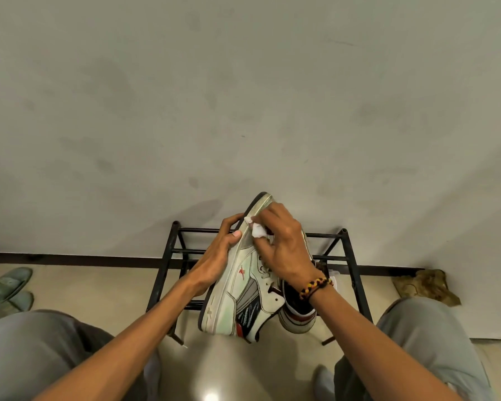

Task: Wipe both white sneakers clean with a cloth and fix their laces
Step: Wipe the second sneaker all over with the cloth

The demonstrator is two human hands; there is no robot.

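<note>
- Right hand (284, 250): fingers curled, pinching a small white cloth (256, 231) w/ fingertips; cloth is pressed on the sole edge near the toe of the held sneaker (240, 285).
- Braided bracelet (315, 287), black/yellow/red, on right wrist.
- Left hand (214, 259): wraps the sole side of the same shoe, thumb on the white sole edge, fingers curled round behind onto the dark outsole. Firm hold.
- Held sneaker: tipped on its side, toe up and away, heel toward the person, raised between the knees above the floor. White upper w/ grey, black and red panels, small red logo; white laces (265, 272) partly under the right hand, can't tell if tied.
- Second sneaker (298, 314): just right of and behind the held one, under the right wrist, heel toward camera. It looks to sit at the rack; exact support can't be told.
- Black metal shoe rack (350, 267): open bar frame, stands against the wall directly behind the shoes.
- Floor (104, 290): pale glossy tile, light glare low centre.
- Wall (243, 82): plain off-white, smudged w/ faint grey marks; dark baseboard strip along its foot.
- Grey-green slippers (6, 287): far left on the floor, near the wall.
- Crumpled brownish rag (425, 286): on the floor right of the rack, by the baseboard.
- Person's knees in grey trousers (35, 357) at both lower corners.
</note>
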